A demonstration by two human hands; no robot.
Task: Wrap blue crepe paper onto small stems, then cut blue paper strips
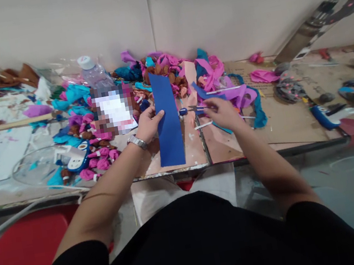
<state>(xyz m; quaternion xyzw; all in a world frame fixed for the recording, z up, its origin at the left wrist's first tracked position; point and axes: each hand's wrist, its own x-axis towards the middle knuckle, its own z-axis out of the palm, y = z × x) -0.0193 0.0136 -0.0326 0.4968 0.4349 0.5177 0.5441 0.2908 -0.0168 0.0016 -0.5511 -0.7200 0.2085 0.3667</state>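
My left hand (149,123) is closed on the left edge of a long dark blue strip (168,125), thumb on its face. The strip stands lengthwise in front of me; whether it is cloth or paper I cannot tell. Just right of it, my right hand (223,111) has its fingers curled together. A small metal-pronged tool (195,109) with a blue part reaches those fingertips; whether they grip it is unclear. A narrower blue strip (204,92) lies above this hand. A white stick (203,125) lies below the tool.
Bundled pink and brown pieces (102,163) and a blue-white device (77,157) lie left. A bottle (95,73) stands behind a lit, pixelated screen (115,109). A hammer (22,122) lies far left, another blue-white device (325,116) right. A red stool (29,247) stands below.
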